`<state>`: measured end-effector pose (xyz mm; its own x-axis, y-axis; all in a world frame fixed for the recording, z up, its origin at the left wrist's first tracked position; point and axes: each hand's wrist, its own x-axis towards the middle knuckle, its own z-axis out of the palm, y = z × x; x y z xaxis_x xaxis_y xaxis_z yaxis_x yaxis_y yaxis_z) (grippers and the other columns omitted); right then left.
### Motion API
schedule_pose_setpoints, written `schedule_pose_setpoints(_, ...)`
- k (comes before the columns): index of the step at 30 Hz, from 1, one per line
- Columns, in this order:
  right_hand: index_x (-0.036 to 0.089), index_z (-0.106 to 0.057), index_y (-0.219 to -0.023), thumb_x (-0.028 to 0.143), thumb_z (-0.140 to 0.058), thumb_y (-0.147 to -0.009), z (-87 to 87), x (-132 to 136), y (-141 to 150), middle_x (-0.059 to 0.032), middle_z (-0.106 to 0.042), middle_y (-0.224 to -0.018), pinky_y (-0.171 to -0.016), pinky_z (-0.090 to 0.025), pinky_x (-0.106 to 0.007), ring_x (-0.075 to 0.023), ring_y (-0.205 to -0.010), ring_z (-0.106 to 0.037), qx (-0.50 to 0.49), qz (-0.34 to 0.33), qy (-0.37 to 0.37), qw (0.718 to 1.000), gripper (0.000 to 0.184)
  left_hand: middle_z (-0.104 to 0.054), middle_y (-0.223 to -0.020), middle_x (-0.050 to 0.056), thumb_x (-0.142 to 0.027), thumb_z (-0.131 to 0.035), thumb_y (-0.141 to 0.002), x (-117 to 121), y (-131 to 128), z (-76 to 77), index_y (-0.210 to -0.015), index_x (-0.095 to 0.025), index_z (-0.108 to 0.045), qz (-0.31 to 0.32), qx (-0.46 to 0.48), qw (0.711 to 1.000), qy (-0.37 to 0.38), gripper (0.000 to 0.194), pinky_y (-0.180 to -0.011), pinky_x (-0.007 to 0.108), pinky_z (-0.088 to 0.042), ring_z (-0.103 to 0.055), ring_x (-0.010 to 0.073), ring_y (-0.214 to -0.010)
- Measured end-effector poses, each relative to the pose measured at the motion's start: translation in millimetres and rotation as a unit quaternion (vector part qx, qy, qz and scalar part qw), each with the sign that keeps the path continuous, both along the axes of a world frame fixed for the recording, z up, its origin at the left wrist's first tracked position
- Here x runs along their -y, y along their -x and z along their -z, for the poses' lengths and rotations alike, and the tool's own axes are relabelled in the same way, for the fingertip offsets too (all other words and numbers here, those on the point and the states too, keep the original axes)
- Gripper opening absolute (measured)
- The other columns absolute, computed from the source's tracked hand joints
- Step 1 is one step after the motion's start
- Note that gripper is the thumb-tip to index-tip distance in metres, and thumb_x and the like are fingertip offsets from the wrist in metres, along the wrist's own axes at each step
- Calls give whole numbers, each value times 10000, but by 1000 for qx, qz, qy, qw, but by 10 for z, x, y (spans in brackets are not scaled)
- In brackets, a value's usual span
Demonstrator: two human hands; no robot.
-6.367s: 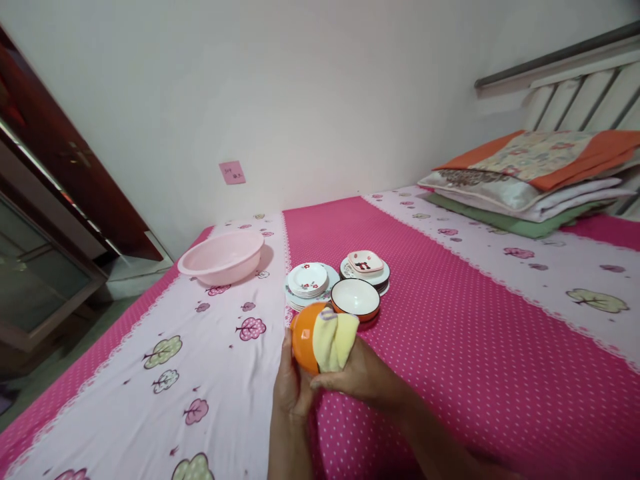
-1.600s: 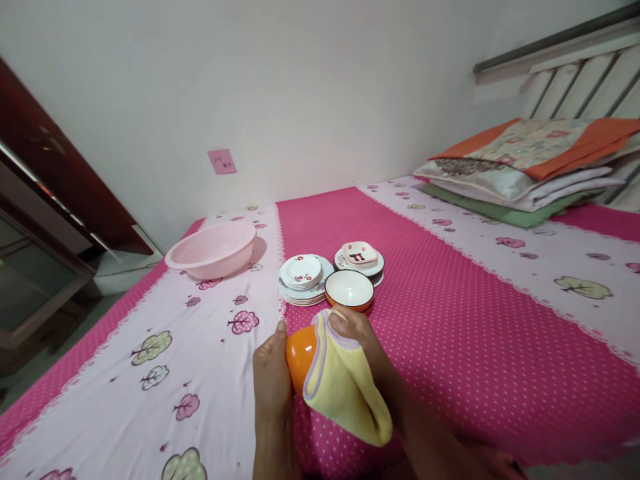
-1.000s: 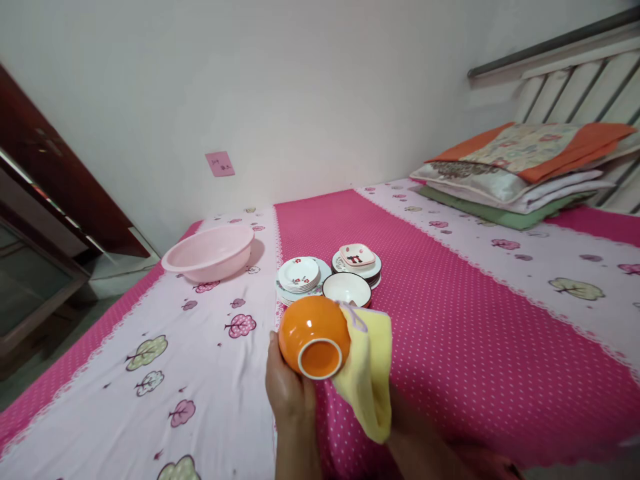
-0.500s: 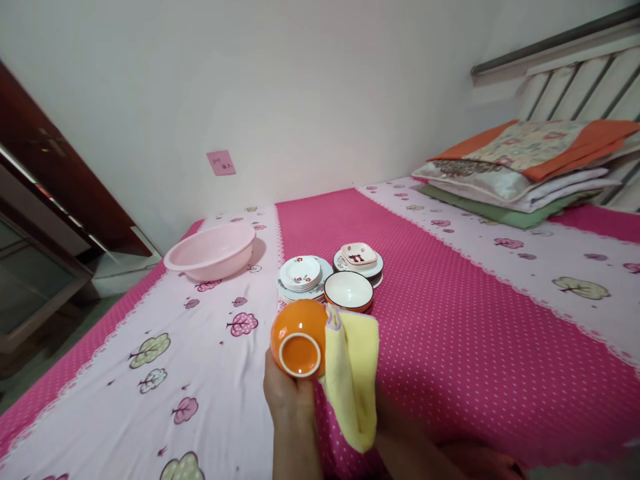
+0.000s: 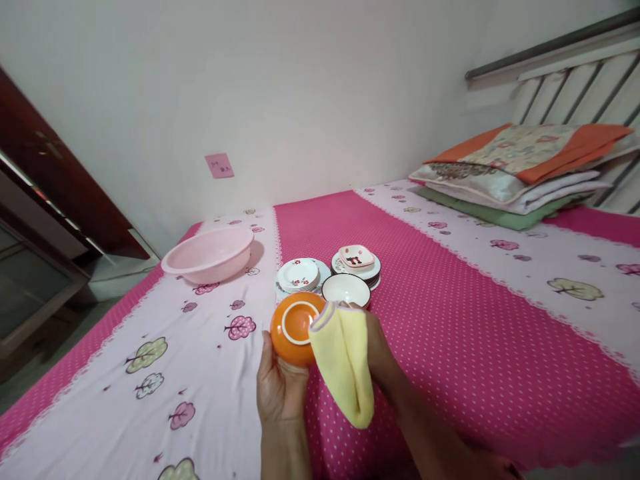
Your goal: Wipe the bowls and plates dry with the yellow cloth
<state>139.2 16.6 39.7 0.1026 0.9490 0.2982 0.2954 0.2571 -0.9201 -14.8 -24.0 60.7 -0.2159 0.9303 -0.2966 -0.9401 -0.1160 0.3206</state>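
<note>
An orange bowl (image 5: 286, 335) is tilted with its white-ringed base turned toward me. My left hand (image 5: 283, 383) grips it from below, thumb along its left side. At the bowl's right side hangs a folded yellow cloth (image 5: 345, 367), held in my right hand (image 5: 369, 327); the cloth hides most of those fingers and touches the bowl. Just beyond stands a white-lined bowl (image 5: 346, 289) with a dark rim. Behind it are a stack of flowered plates (image 5: 299, 274) and another plate stack (image 5: 371, 269) topped by a small square dish (image 5: 357, 256).
A pink basin (image 5: 210, 257) sits on the bed's left side. Folded bedding and pillows (image 5: 520, 167) are piled at the far right by the headboard (image 5: 580, 87). The pink patterned bedsheet (image 5: 450, 320) lies under everything, and a wall (image 5: 320, 100) closes off the back.
The orange bowl has turned so its base faces more upward. My right hand has risen with the cloth and now shows beside it; the cloth has shifted slightly left over the bowl's edge.
</note>
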Motion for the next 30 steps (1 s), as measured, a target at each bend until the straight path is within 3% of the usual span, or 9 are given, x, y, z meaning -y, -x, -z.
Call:
schedule_pose_setpoints(3,231,-649,-748,505,-632,-971,9,-4,-120,-51,-688,-711,-631,-457,-346,-234,-676,-633,57,-36,48,997,354,-832,-1112,92,-267,-443,-1077,-7,102,-30,-1382,-249,-665,-64,1,998,16,378,-1018,368,-591,-765,215,-1113)
schedule_pose_setpoints(7,221,-693,-888,460,-707,-883,-49,4,-237,-80,-756,-867,-691,-473,-348,-274,-804,-694,69,-70,88,991,240,-846,-1011,49,-224,-482,-1063,11,217,-96,-1204,-256,-759,-135,-31,990,33,313,-970,312,-610,-781,181,-1038)
schedule_pose_setpoints(10,221,-704,-1066,448,-686,-875,-136,-8,-321,-76,-788,-1011,-709,-525,-339,-269,-873,-735,37,-96,101,989,298,-844,-990,30,-181,-470,-1063,16,234,-120,-1080,-225,-785,-156,-41,986,35,318,-984,296,-601,-782,152,-985)
schedule_pose_setpoints(12,209,-669,-1181,475,-674,-866,-191,-28,-373,-102,-779,-1114,-759,-550,-369,-287,-946,-740,15,-56,97,994,412,-841,-995,18,-176,-485,-1058,14,206,-124,-1049,-221,-788,-164,-53,985,32,307,-975,282,-601,-778,141,-965)
schedule_pose_setpoints(16,203,-640,-1217,489,-724,-782,-255,-36,-388,-144,-755,-1163,-864,-540,-467,-344,-1003,-719,46,116,34,992,527,-830,-1027,41,-201,-605,-1004,28,89,-99,-1090,-189,-792,-178,-154,972,26,207,-904,231,-601,-764,158,-988)
schedule_pose_setpoints(20,216,-652,-1107,500,-701,-795,-289,34,-243,-143,-755,-1098,-881,-534,-483,-341,-970,-712,54,160,-32,985,424,-808,-1117,89,-366,-783,-896,85,-59,-52,-1169,-164,-771,-97,-249,963,-23,340,-919,307,-607,-757,235,-1045)
schedule_pose_setpoints(24,229,-637,-989,503,-758,-779,-330,127,-62,-100,-763,-993,-804,-564,-428,-302,-880,-722,-45,72,-14,996,365,-803,-1104,93,-464,-840,-831,126,-155,-24,-1150,-164,-764,-19,-336,941,-43,445,-888,333,-614,-761,256,-1009)
schedule_pose_setpoints(27,219,-630,-978,526,-794,-772,-357,186,22,-79,-767,-943,-714,-587,-382,-282,-837,-732,-179,-56,59,981,404,-807,-1084,84,-494,-831,-833,120,-148,-15,-1142,-174,-756,-25,-359,932,-32,451,-862,332,-617,-769,242,-957)
schedule_pose_setpoints(30,209,-634,-1095,416,-794,-774,-379,242,69,-80,-768,-1049,-806,-606,-406,-288,-945,-737,-205,-153,67,964,414,-812,-1077,83,-465,-845,-825,95,-98,-9,-1163,-184,-752,-39,-324,945,-16,450,-887,351,-617,-775,237,-949)
